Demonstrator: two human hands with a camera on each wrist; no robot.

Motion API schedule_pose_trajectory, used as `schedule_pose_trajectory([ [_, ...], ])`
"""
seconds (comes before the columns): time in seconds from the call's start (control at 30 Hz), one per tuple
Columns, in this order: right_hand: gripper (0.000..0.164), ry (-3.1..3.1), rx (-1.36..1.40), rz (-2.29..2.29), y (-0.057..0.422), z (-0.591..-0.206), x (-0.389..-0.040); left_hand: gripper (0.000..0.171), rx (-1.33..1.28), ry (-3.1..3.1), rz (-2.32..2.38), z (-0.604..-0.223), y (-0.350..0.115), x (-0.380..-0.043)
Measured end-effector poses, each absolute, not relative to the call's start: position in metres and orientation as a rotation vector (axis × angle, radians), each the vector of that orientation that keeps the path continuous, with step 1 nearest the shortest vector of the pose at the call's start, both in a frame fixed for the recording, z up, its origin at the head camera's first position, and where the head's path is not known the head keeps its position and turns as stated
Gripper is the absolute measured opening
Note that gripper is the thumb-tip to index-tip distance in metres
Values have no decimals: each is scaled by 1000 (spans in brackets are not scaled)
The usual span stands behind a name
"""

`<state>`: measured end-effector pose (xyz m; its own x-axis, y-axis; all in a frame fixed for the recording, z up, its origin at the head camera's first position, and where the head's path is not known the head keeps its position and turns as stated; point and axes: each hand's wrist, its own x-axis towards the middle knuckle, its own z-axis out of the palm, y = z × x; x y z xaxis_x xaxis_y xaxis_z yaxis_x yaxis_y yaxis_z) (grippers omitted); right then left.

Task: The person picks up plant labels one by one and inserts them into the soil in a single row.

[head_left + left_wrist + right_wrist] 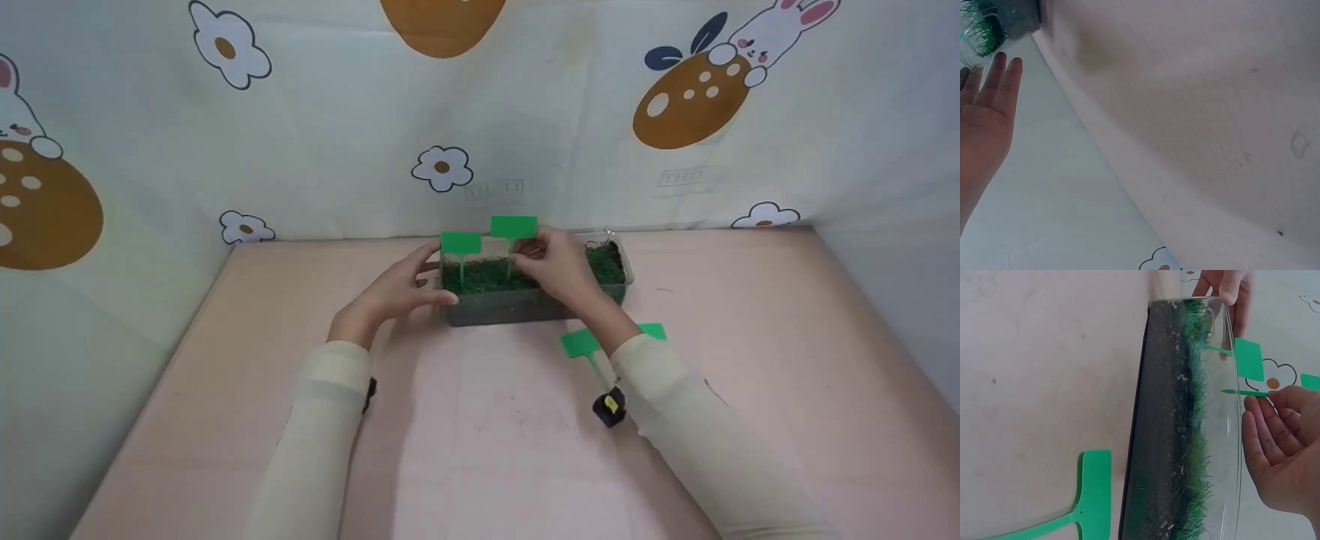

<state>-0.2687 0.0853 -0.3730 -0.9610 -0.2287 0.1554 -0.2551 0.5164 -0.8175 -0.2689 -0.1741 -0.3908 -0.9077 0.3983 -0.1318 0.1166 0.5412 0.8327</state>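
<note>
A clear rectangular planter box point(517, 307) holds dark soil and short green grass point(487, 276). One green plant label point(460, 242) stands upright in the grass near its left end. With thumb and fingertips, my right hand point(559, 262) pinches the stem of a second plant label point(514, 226). In the right wrist view, the pointed tip of this held label point(1247, 392) is just above the grass, inside the rim. My left hand point(397, 289) is at the box's left end, its thumb by the front corner and its fingers extended toward the back.
Two more green labels lie on the table in front of the box: one label point(580, 343), and another label point(653, 331) partly hidden by my right forearm. A printed sheet point(337, 150) with flowers and rabbits hangs behind the pale table point(480, 420).
</note>
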Motion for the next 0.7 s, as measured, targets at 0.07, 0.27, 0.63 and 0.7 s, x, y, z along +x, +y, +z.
schedule_pose_trajectory([
  [0.07, 23, -2725, 430, 1473, 84, -374, -270, 95, 427, 2474, 1306, -391, -174, -269],
  [0.27, 22, -2766, 411, 1450, 82, -375, -274, 94, 421, 2487, 1304, -394, -175, -271],
  [0.63, 20, -2827, 391, 1385, 80, -379, -281, 95, 368, 2492, 1298, -394, -174, -270],
  [0.7, 19, -2843, 383, 1363, 79, -379, -281, 95, 358, 2493, 1295, -394, -174, -269],
])
